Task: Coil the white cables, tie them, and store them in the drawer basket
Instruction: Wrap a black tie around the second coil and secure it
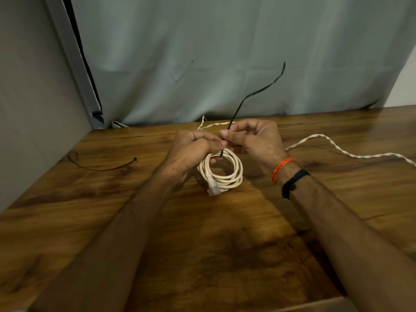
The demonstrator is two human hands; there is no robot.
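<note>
I am reaching both forearms up from six o'clock, meeting just above centre. My left hand [191,147] is curling closed, thumb pointing toward three o'clock. My right hand [254,137] is pinching thumb against forefinger, knuckles toward twelve, its wrist wearing orange and black bands.

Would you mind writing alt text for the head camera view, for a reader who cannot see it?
Two hands fasten a black cable tie around a coiled white cable on a wooden table: the left hand and the right hand both pinch the tie. A second black tie lies to the left, and an uncoiled twisted white cable trails right.
</note>
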